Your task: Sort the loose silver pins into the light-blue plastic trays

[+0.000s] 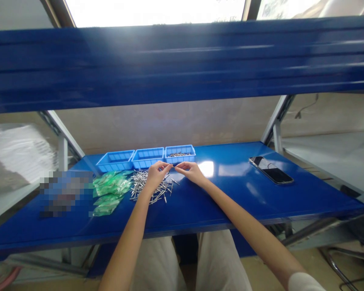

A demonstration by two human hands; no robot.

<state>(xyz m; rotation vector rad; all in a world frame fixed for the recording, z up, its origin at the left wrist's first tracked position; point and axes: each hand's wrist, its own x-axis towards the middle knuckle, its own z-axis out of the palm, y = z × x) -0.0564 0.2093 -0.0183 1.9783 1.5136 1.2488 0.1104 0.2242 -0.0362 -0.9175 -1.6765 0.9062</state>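
Your left hand (pixel 157 173) pinches one side of a small dark piece (pixel 174 166), thumb and fingertips pressed together, and your right hand (pixel 191 171) meets it from the other side with its own thumb and forefinger closed on it. The piece sits between the two sets of fingertips, too small for its shape to be told. Just below and around your left hand, a loose pile of silver metal pins (pixel 157 192) lies spread on the blue table (pixel 200 206), some of them hidden under that hand. To the left of your left hand, beside the pins, are green plastic bags (pixel 111 186), and farther left is a pixelated patch where you cannot tell what lies there. Beyond your hands three light-blue trays stand in a row: the left tray (pixel 115 165) and the middle tray (pixel 148 162) lie past your left hand, and the right tray (pixel 180 158), just past your fingertips, bears a heap of small dark and metallic pieces (pixel 179 154). Well to the right of your right hand, a phone (pixel 271 170) lies flat on the table
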